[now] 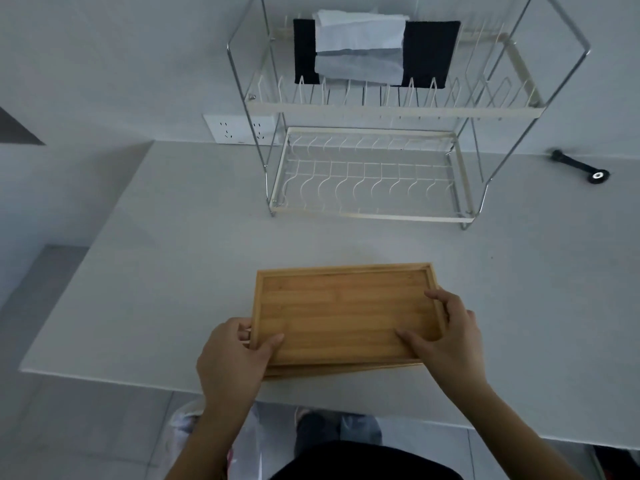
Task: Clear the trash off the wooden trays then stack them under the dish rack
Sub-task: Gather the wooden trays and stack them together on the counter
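Note:
Two wooden trays [343,306] lie stacked near the front edge of the white counter; the lower one shows only as a thin edge [346,369] under the top tray. Nothing lies on the top tray. My left hand [232,358] grips the stack's left short side, thumb on the tray floor. My right hand [450,337] holds the right short side, thumb and a finger resting inside the rim. The wire dish rack [370,174] stands beyond the trays at the back of the counter, with a gap below its lower shelf.
Black and white cloths [367,50] hang on the rack's upper tier. A black tool [581,166] lies at the back right. A wall socket [239,129] sits left of the rack. A plastic bag [194,431] hangs below the counter edge by my legs.

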